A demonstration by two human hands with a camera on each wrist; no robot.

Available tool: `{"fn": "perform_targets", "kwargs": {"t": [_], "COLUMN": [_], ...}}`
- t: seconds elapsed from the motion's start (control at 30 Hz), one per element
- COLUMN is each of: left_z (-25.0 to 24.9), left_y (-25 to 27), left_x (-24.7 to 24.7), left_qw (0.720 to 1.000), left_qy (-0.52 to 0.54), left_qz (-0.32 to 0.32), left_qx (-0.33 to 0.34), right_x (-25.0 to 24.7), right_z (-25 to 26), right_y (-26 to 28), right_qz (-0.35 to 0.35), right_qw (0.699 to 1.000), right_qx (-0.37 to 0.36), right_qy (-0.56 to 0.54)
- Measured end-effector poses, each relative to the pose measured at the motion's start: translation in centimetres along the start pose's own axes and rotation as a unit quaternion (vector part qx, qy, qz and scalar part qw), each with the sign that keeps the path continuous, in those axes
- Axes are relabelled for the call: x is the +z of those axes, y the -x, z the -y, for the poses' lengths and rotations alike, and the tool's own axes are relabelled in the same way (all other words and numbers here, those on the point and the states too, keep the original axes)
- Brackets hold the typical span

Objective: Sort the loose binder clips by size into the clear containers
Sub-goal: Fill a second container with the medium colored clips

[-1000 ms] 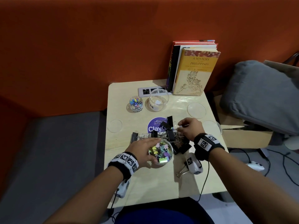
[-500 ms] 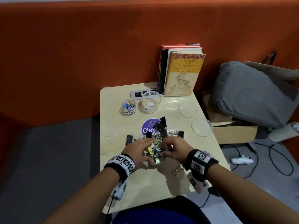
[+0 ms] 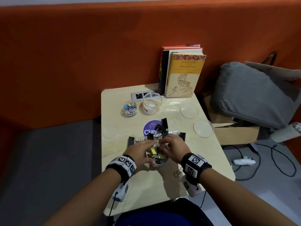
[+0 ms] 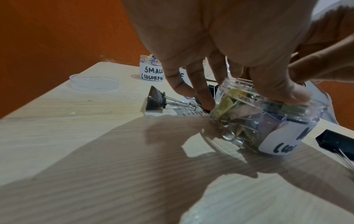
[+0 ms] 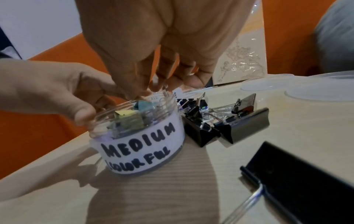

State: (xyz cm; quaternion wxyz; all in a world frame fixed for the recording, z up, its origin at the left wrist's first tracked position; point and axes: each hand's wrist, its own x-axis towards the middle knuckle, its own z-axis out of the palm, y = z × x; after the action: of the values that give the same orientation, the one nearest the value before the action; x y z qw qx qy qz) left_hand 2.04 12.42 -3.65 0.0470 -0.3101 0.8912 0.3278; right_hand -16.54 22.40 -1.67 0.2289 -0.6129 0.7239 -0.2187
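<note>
A clear jar labelled MEDIUM COLORFUL stands near the table's front, holding several coloured clips. My left hand grips its rim, thumb on the near side and fingers on the far side. Over the jar's mouth my right hand pinches the wire handle of a clip with curled fingertips. Black binder clips lie in a pile just behind the jar. One more black clip lies to the left. At the back stand the SMALL jar and an empty wide jar.
Three clear lids lie on the table: left, right rear, right. Books and a socket strip stand at the back. A large black clip lies under my right wrist. A grey cushion and a cardboard box sit to the right.
My right hand has come from the pile of black clips to the mouth of the medium jar. The left hand has stayed on the jar.
</note>
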Motion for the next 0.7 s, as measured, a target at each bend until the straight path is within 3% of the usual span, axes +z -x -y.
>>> {"fn": "perform_targets", "kwargs": {"t": [0.17, 0.37, 0.57, 0.7], "left_z": [0.1, -0.5, -1.1, -1.8], "left_y": [0.0, 0.1, 0.2, -0.4], "left_x": [0.1, -0.5, -0.8, -2.7], "left_qw": [1.000, 0.999, 0.996, 0.998], "left_qy": [0.012, 0.028, -0.013, 0.004], "left_qz": [-0.002, 0.029, 0.089, 0.061], "left_qx": [-0.005, -0.016, -0.029, -0.020], "right_x": [0.0, 0.3, 0.3, -1.8], "right_z": [-0.1, -1.3, -1.9, -2.4], "right_y": [0.7, 0.8, 0.7, 0.1], "right_qz": [0.022, 0.182, 0.159, 0.131], "right_qw": [0.999, 0.979, 0.983, 0.991], "right_qx": [0.001, 0.036, 0.025, 0.023], "right_qy": [-0.025, 0.079, 0.086, -0.014]}}
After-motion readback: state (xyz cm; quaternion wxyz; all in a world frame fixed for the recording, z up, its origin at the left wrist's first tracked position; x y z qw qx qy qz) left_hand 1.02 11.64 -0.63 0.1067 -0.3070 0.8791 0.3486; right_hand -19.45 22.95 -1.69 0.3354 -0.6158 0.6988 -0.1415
